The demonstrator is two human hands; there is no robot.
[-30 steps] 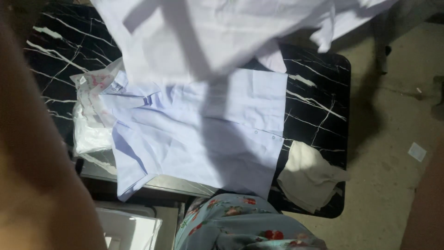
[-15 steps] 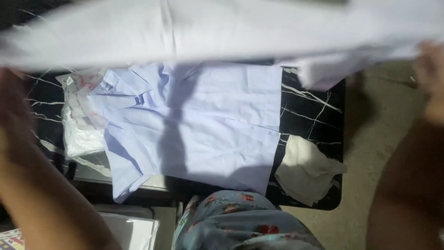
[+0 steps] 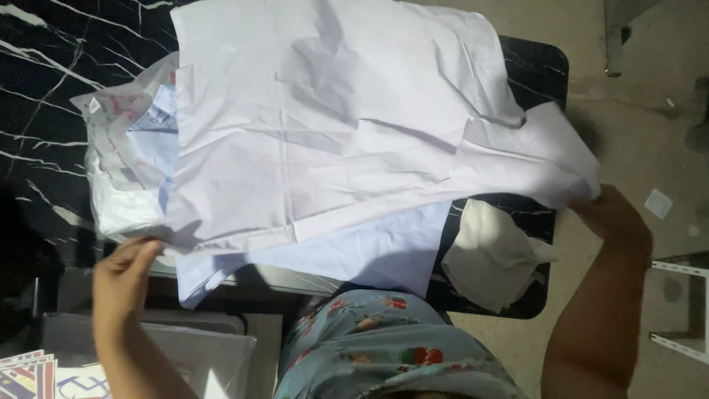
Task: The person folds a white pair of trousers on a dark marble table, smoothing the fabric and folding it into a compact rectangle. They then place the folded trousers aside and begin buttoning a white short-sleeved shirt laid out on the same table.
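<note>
A clear plastic package (image 3: 118,174), rectangular with faint red print near its top corner, lies at the left end of the black, white-veined counter (image 3: 52,81), holding folded white cloth and partly tucked under the garments. At the lower left corner of the view sits a stack of flat printed cards (image 3: 29,373) in red, blue and white, below the counter edge. A white shirt (image 3: 332,125) is spread flat across the counter, covering most of a pale blue shirt (image 3: 362,251) whose lower edge shows beneath it. A crumpled cream cloth (image 3: 491,255) rests at the counter's right front corner. The left hand (image 3: 122,277) is partly open, fingers extended and touching the white shirt's lower left corner; whether it pinches the fabric cannot be told. The right hand (image 3: 609,214) meets the shirt's right corner, its fingers hidden by the cloth, so its grip cannot be told. Half a second earlier the white shirt was held aloft across the top of the view; it now lies down on the blue one.
</note>
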